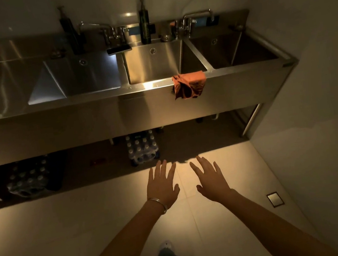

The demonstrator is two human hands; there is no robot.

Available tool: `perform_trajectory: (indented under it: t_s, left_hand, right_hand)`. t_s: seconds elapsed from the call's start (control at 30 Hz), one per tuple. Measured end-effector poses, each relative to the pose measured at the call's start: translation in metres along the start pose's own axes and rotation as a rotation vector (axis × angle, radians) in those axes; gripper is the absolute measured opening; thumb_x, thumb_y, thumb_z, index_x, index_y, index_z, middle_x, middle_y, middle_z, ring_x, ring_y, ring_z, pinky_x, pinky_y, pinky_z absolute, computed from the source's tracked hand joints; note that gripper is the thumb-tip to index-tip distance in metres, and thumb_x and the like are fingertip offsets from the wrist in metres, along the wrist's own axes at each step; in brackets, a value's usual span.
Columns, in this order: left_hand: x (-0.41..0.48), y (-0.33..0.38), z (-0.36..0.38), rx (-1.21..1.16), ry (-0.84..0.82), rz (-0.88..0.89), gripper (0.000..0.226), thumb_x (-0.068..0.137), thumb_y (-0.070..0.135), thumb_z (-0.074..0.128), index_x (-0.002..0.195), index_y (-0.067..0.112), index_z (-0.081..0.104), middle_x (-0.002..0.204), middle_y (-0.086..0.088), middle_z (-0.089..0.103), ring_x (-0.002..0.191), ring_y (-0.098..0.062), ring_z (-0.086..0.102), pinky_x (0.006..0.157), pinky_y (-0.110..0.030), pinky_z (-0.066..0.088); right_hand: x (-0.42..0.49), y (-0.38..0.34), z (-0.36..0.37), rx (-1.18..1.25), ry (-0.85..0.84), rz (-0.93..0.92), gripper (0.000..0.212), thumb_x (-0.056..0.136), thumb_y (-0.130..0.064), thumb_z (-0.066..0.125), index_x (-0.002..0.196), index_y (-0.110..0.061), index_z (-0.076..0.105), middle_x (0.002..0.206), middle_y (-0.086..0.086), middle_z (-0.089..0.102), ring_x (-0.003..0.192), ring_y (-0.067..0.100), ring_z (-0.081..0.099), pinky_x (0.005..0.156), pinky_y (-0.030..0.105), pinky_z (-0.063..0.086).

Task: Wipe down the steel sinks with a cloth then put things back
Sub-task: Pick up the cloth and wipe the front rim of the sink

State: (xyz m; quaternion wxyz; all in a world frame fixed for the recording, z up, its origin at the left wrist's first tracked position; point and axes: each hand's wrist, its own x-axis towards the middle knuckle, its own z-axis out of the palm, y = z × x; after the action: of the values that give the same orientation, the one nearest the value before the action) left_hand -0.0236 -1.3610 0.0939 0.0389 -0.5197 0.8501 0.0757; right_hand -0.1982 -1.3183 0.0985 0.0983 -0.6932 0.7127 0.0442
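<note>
1. A long stainless-steel sink unit (92,98) with three square basins is being viewed from above and in front, in dim warm light.
2. A crumpled orange cloth (190,84) is being borne by the unit's front rim. It is draped over the rim at the right end of the middle basin, and part of it is hanging down the front panel.
3. The left hand (162,186) is being held out palm down in front of the unit, over pale floor tiles. Its fingers are being held straight and spread, and nothing is being gripped.
4. The right hand (212,179) is being held just beside the left in the same way, with fingers spread, and is empty.
5. Both hands are being held well apart from the cloth, below the unit's front panel in the view.
6. A thin silver bangle (158,205) is being worn on the left wrist.
7. Two dark pump bottles are being carried by the unit's back ledge, one (69,33) behind the left basin and one (144,27) behind the middle basin.
8. Two chrome swivel taps (113,33) (189,21) are being carried by the same ledge, one above each divider between basins.
9. Two shrink-wrapped packs of bottles (143,147) (27,179) are being stored on the floor under the unit.
</note>
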Motion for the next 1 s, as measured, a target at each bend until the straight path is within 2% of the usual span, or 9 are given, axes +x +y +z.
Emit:
perform_trajectory:
  t_s: [0.23, 0.5, 0.77, 1.0]
  left_hand:
    - [0.097, -0.042, -0.032, 0.022, 0.077, 0.078, 0.069, 0.094, 0.048, 0.037, 0.149, 0.027, 0.002, 0.158, -0.008, 0.004, 0.146, -0.028, -0.003, 0.116, -0.045, -0.001]
    - [0.165, -0.063, -0.025, -0.008, 0.047, 0.075, 0.068, 0.094, 0.049, 0.035, 0.149, 0.028, 0.003, 0.158, -0.007, 0.006, 0.146, -0.027, -0.001, 0.117, -0.045, 0.002]
    - [0.263, -0.061, -0.038, -0.042, 0.068, 0.09, 0.068, 0.094, 0.045, 0.039, 0.149, 0.027, 0.004, 0.158, -0.009, 0.006, 0.145, -0.027, -0.001, 0.117, -0.045, 0.001]
    - [0.37, -0.052, -0.067, -0.022, 0.071, 0.098, 0.07, 0.093, 0.043, 0.038, 0.149, 0.025, 0.001, 0.158, -0.01, 0.003, 0.145, -0.028, -0.003, 0.118, -0.045, 0.003]
  right_hand:
    - [0.096, 0.005, -0.041, -0.008, 0.107, 0.027, 0.076, 0.09, -0.029, 0.061, 0.15, -0.022, 0.015, 0.159, 0.008, 0.005, 0.147, 0.026, 0.004, 0.117, 0.047, 0.008]
    - [0.162, 0.031, -0.041, -0.013, 0.055, 0.1, 0.076, 0.09, -0.033, 0.06, 0.15, -0.023, 0.015, 0.159, 0.006, 0.006, 0.147, 0.025, 0.006, 0.117, 0.046, 0.011]
    - [0.254, 0.067, -0.05, 0.008, 0.075, 0.077, 0.075, 0.091, -0.033, 0.058, 0.15, -0.023, 0.013, 0.159, 0.007, 0.006, 0.147, 0.025, 0.006, 0.117, 0.045, 0.012]
    - [0.351, 0.121, -0.096, 0.024, 0.124, 0.039, 0.074, 0.092, -0.032, 0.056, 0.151, -0.022, 0.011, 0.159, 0.009, 0.006, 0.147, 0.025, 0.004, 0.117, 0.047, 0.01]
